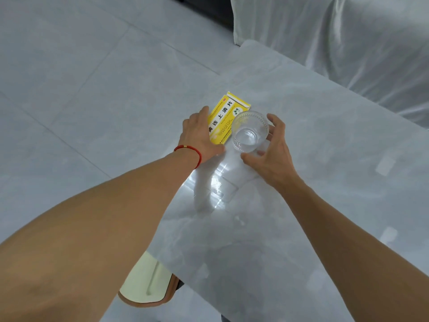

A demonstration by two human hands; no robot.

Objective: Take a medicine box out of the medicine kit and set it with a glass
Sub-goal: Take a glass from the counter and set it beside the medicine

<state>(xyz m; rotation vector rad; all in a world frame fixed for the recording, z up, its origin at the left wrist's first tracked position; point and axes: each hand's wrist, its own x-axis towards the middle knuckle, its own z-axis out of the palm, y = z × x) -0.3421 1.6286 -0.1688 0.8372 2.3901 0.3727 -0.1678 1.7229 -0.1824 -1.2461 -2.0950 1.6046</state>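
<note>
Medicine box [226, 119] on table [325, 182], glass [249, 132] touching its right side, between hands.

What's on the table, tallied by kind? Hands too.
Medicine box: 1, yellow
Glass: 1, clear
Hands: 2, left hand against the box, right hand around the glass with no firm grip showing
Total: 4, all over the table
</note>
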